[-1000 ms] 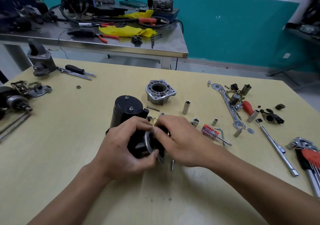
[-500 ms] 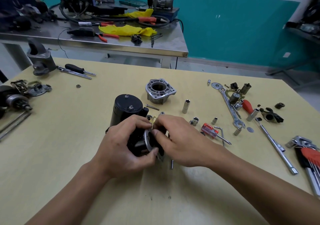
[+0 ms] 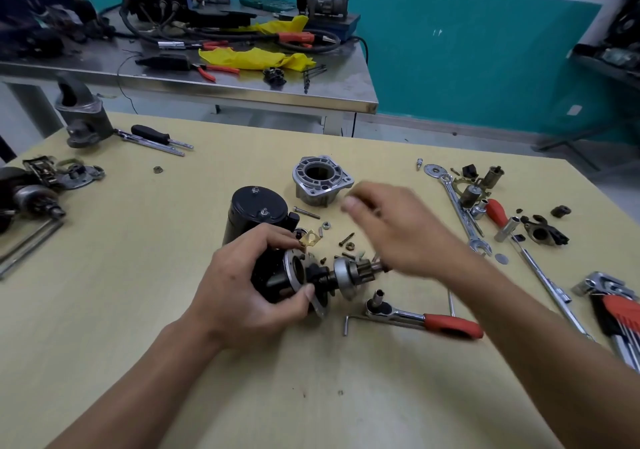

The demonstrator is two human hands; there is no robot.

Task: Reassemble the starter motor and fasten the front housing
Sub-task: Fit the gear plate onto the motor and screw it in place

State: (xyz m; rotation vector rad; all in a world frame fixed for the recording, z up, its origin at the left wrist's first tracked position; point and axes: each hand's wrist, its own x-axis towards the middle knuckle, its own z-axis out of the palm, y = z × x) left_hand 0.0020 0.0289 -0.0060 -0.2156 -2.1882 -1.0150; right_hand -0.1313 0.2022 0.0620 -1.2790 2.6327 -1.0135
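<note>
The black starter motor (image 3: 258,209) lies on the yellow table (image 3: 138,310). My left hand (image 3: 242,286) grips its near end around the silver flange. The shaft with the silver pinion gear (image 3: 346,275) sticks out to the right, uncovered. My right hand (image 3: 391,230) hovers blurred above the table, between the pinion and the grey aluminium front housing (image 3: 322,180), which stands apart behind. Its fingers look loosely extended with nothing visible in them. A brass plate (image 3: 309,239) sits by my left fingertips.
Loose nuts and screws (image 3: 348,240) lie beside the motor. A red-handled ratchet (image 3: 426,318) and a hex key (image 3: 349,320) lie near right. Wrenches, sockets and small parts (image 3: 478,202) spread at right, hex key set (image 3: 616,313) at the far right. Another starter (image 3: 27,195) sits left.
My right hand has let go of the motor's front end and lifted up and to the right, uncovering the shaft and pinion. My left hand still holds the motor.
</note>
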